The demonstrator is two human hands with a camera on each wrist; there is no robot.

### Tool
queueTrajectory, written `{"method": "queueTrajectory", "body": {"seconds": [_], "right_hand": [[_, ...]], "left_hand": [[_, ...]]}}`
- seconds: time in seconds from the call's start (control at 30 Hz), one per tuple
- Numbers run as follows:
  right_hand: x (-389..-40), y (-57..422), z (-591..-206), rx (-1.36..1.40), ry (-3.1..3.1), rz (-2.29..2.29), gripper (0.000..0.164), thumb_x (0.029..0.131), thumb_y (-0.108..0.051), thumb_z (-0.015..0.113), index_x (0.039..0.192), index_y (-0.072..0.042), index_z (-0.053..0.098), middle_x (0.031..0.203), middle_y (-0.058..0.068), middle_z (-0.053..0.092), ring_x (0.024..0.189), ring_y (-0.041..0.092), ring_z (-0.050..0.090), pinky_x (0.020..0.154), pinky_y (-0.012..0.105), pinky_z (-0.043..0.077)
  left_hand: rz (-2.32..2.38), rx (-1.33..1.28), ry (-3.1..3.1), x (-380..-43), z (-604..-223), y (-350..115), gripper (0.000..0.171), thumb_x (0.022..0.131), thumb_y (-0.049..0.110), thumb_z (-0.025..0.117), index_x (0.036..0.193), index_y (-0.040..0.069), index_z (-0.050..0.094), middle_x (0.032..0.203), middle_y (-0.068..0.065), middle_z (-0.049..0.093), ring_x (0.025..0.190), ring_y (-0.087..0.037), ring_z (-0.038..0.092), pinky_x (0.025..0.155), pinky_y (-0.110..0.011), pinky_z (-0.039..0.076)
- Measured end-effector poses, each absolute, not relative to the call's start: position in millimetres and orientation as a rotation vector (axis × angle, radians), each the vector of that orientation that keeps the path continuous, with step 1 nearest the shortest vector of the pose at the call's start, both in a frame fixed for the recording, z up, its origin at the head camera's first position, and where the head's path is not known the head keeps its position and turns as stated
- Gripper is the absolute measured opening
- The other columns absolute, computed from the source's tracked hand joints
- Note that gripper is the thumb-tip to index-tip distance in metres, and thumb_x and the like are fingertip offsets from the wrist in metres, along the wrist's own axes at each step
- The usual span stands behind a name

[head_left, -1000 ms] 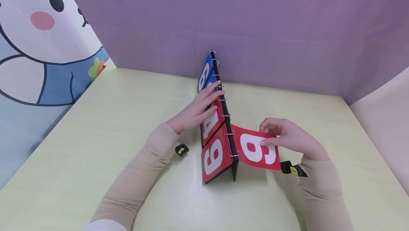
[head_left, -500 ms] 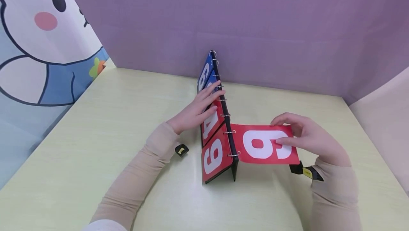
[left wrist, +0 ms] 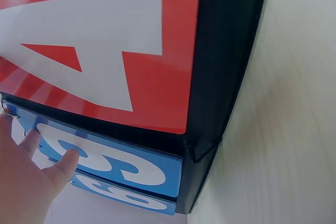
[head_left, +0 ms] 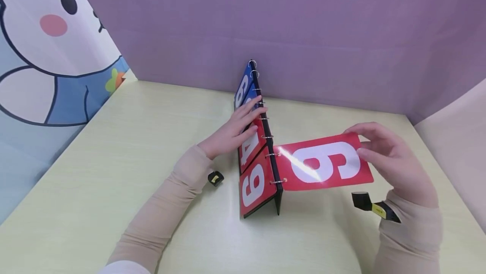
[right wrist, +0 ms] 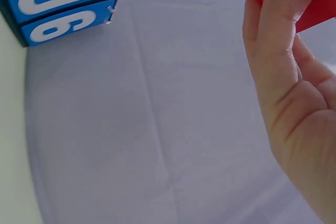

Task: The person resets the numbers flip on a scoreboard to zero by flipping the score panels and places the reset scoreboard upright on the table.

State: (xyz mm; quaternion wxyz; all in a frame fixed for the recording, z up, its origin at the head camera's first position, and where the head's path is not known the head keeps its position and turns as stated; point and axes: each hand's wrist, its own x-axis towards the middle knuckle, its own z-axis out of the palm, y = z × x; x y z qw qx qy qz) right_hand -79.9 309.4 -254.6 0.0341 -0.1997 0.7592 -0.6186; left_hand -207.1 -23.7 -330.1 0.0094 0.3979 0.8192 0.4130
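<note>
**Right hand [head_left: 398,160] draws a red card [head_left: 322,165] out flat from a scoreboard [head_left: 268,131]**

The scoreboard, a black tent-shaped stand with number cards, sits about midway between the left and right edges of the bench [head_left: 167,122]. Its long ridge runs from near the far edge toward the near edge, threaded with thin metal rings [head_left: 278,181].

The right hand pinches the outer end of the glossy red card between thumb and fingers. Thin and rectangular, the card reaches from two rings at the scoreboard's near end toward the bench's right edge; it bears a rounded white numeral, with a bright streak of light across it.

The left hand [head_left: 233,134] lies across the middle of the scoreboard, fingers straight and slightly spread, their tips at the ridge. Below it on the left slope lie a red card with a white 4 [head_left: 248,149] and, nearest the near edge, another smooth red card with a rounded numeral [head_left: 258,198]. Blue cards [head_left: 241,92] fill the far end, partly covered by the left hand.

Both arms wear creased beige sleeves [head_left: 159,210]. The bench has a pale, faintly grained top, and softly creased purple cloth [head_left: 303,33] rises at its far edge.
</note>
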Motion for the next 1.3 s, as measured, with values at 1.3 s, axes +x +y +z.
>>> {"method": "queueTrajectory", "body": {"seconds": [1.3], "right_hand": [[-48, 208, -250, -1.188, 2.515, -2.236, 0.081, 0.083, 0.004, 0.065, 0.147, -0.001, 0.015, 0.131, 0.014, 0.043, 0.118, 0.023, 0.048, 0.083, 0.02, 0.054]], "left_hand": [[1.301, 1.221, 2.561, -210, -333, -22, 0.054, 0.099, 0.03, 0.046, 0.149, 0.027, 0.027, 0.159, 0.01, 0.002, 0.146, -0.012, 0.003, 0.108, -0.048, 0.037]]}}
